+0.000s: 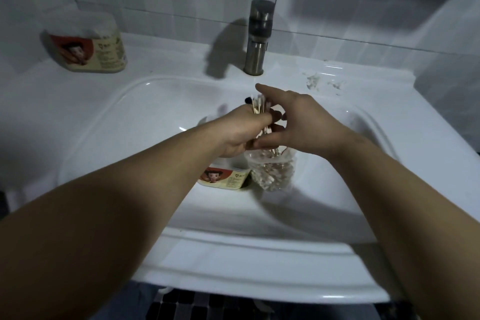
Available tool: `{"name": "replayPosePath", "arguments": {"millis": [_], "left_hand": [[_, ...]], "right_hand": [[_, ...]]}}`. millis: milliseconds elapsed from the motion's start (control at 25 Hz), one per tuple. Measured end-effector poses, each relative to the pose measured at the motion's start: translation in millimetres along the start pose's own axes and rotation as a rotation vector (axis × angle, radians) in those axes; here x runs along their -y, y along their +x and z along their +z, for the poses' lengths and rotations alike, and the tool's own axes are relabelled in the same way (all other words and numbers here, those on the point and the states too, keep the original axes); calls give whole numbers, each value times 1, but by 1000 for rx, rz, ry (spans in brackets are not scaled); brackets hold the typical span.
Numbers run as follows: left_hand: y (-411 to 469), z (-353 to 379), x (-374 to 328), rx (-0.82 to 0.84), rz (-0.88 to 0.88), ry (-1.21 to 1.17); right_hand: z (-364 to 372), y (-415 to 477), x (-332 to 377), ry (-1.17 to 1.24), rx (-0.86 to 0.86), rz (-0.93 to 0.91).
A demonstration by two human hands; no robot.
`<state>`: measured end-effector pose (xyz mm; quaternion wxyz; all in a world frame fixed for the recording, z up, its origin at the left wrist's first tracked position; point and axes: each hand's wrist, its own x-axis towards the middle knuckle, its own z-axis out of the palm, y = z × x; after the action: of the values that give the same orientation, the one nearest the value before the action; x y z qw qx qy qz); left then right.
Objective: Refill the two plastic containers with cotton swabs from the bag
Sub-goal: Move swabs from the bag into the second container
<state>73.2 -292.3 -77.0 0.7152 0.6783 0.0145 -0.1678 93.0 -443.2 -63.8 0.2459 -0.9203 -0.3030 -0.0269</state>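
- We find the left hand (241,132) over the middle of the sink (233,254). Its grip is closed round a bundle of cotton swabs (258,106), whose tips stand up past the fingers on the far side.
- The right hand (298,122) meets the same bundle from the right. Thumb and curled fingers close on it while the index finger points straight out. We judge this second grip is there to square the sticks so that they go in together.
- The bag (272,174) stands open in the basin directly beneath both hands and is well stocked with swabs. Any stick dropped here would likely fall back into it.
- The near container (224,179) sits in the basin touching the bag's left side, a short carry from the hands. Its contents are hidden by the left wrist.
- The far container (91,44) stands on the bench (168,60) at far left, well apart from the work. We cannot tell its fill.
- The tap (258,36) stands beyond the hands, and no water is seen running.
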Motion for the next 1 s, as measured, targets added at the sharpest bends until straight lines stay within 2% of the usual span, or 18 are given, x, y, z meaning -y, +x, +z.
{"name": "replayPosePath", "arguments": {"millis": [120,360,520,640,720,880,1000], "left_hand": [[-2,-1,-2,0,-16,-12],[-3,0,-2,23,-44,-103],[3,-3,-2,-143,-63,-64],[5,-11,-5,-246,-68,-146],[5,-13,-5,-258,-66,-163],[6,-11,-3,-234,-38,-126],[7,-9,-1,-202,-29,-90]], "right_hand": [[0,-3,2,50,84,-28],[0,-1,3,85,-25,12],[-4,-4,4,100,-20,59],[-11,-7,5,88,-5,144],[-13,-6,7,4,83,185],[-6,-9,13,-199,445,203],[5,-9,11,-221,475,165]]}}
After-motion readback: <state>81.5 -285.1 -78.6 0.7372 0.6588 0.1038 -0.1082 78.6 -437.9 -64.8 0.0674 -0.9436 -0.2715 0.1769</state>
